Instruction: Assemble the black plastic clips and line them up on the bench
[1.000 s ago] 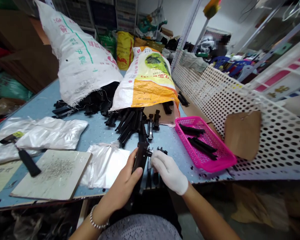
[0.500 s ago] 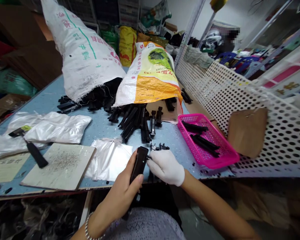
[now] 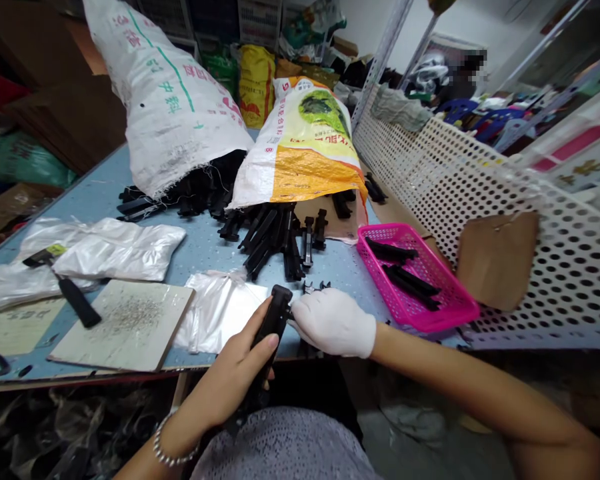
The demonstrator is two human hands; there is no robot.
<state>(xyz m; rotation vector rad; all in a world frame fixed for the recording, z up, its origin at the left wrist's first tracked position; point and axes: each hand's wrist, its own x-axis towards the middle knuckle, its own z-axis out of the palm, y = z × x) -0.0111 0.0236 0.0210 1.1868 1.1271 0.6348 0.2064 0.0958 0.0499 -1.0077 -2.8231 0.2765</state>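
My bare left hand [image 3: 230, 373] is wrapped round a long black plastic part [image 3: 277, 312], its thumb lying along the side. The part slants, with its upper end pointing away from me. My right hand [image 3: 336, 323], in a white glove, is closed at the right side of that upper end. A small dark piece shows at its fingertips, too small to name. Behind and partly under the glove lie more black parts [image 3: 310, 287] at the table edge. A loose pile of similar black parts [image 3: 263, 240] spreads farther back.
Two woven sacks, one white [image 3: 180, 120] and one yellow-and-white [image 3: 300, 147], spill black parts onto the blue table [image 3: 105, 173]. At right, a pink basket [image 3: 420, 325] holds several parts beside a perforated white panel [image 3: 570, 267]. Left are a hammer [image 3: 77, 300], a board [image 3: 115, 353] and plastic bags [image 3: 125, 250].
Both forearms have swung slightly outward, and the held part has shifted a little left and tilted more. My gloved hand stays beside its upper end. The view has shifted slightly.
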